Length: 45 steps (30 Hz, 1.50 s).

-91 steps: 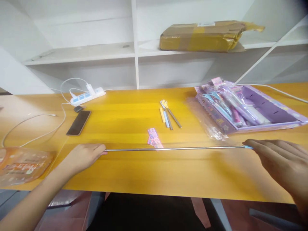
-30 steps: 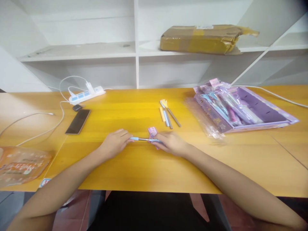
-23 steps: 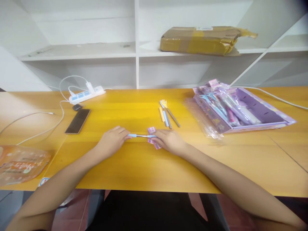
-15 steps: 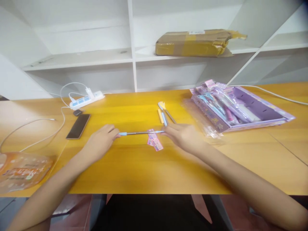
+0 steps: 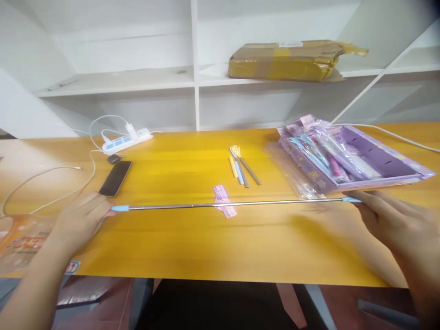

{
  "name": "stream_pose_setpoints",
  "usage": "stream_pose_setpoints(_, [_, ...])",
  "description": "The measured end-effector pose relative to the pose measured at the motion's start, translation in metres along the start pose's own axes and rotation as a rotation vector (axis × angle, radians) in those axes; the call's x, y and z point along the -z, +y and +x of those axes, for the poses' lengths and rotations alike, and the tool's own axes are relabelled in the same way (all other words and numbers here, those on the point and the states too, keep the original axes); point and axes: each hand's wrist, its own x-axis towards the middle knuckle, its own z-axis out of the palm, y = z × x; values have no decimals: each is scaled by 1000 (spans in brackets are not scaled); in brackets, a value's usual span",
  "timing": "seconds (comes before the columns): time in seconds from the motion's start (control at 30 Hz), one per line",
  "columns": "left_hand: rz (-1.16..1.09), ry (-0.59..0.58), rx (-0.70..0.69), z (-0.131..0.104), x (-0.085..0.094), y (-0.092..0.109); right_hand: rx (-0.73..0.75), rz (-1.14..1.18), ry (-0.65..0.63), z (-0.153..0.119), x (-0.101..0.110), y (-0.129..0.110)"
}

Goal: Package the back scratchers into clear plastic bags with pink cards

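A long thin metal rod (image 5: 247,203) with light blue ends stretches level across the front of the table. My left hand (image 5: 80,220) is closed round its left blue end, beside the phone. At the other end, my right hand (image 5: 395,224) pinches the blue tip, in front of the purple box. Pink and purple paper cards (image 5: 225,201) lie crossed on the table behind the rod's middle. Farther back rest two slim metal rods with small hand-shaped ends (image 5: 249,170), next to a yellow handle (image 5: 233,167) and a blue handle (image 5: 239,173).
A purple box (image 5: 381,183) of wrapped items stands at right. At left are a black phone (image 5: 116,178), a white power strip (image 5: 127,141), cables and an orange-printed plastic bag (image 5: 24,245). A taped carton (image 5: 282,62) sits on the shelf.
The rod has lengthened greatly between my hands. My left hand has moved left and my right hand far right, both slightly nearer the front edge. The view has shifted slightly.
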Motion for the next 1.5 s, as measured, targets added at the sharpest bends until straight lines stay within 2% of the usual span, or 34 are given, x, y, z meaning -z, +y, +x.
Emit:
stream_pose_setpoints(0.07, [82,42,-47,7,-9,5,-62,11,-16,4,-4,-7])
stream_pose_setpoints(0.17, [168,70,-121,17,-19,15,-178,113,-112,10,-7,-9])
stream_pose_setpoints(0.33, [202,49,-158,25,-22,28,-348,264,-140,6,4,0])
stream_pose_setpoints(0.47, [126,108,-177,35,-25,35,-446,327,-344,8,5,3])
stream_pose_setpoints(0.6, [61,218,-150,49,-25,36,-482,340,-392,29,4,-1])
stream_pose_setpoints(0.7, [44,285,-98,63,-23,34,-496,201,-369,57,10,-17])
stream_pose_setpoints(0.77, [-30,275,-93,80,-28,38,-447,102,-349,75,14,-45])
stream_pose_setpoints(0.83, [-153,240,-142,105,-42,51,-320,40,-398,89,16,-91])
stream_pose_setpoints(0.9, [-229,206,-152,137,-66,73,-160,-14,-505,98,16,-152])
stream_pose_setpoints(0.97, [-286,239,-141,167,-92,96,79,53,-514,102,13,-212])
stream_pose_setpoints(1.0, [-317,245,-122,179,-104,105,192,88,-532,104,11,-237])
stream_pose_setpoints(1.07, [-391,237,-59,191,-124,114,261,53,-496,104,3,-268])
stream_pose_setpoints(1.13, [-462,249,-17,189,-136,113,321,60,-436,100,-8,-277])
stream_pose_setpoints(1.2, [-482,230,-18,179,-144,106,352,95,-384,90,-23,-274])
stream_pose_setpoints(1.37, [-440,36,-109,164,-156,94,419,199,-399,66,-54,-264])
stream_pose_setpoints(1.5, [-406,-16,-100,169,-158,92,416,255,-347,66,-63,-265])
